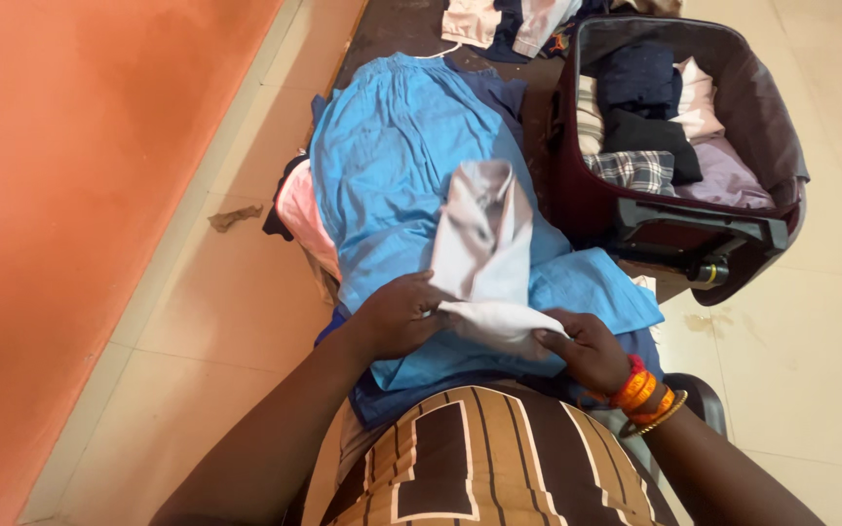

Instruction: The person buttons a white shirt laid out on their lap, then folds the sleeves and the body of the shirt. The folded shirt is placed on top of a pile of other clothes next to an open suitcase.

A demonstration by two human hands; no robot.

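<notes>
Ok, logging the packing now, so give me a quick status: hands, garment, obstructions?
Left hand and right hand both grip the pale shirt. Shirt lies on blue cloth. Nothing in the way.

grey garment (484,244): smooth cloth | suitcase (772,107): matt fabric | floor (811,341): glossy tile

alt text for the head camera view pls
Both hands, left hand and right hand, grip the near end of a pale grey folded garment lying on a blue garment. An open maroon suitcase of folded clothes sits on the tiled floor to the right.
</notes>
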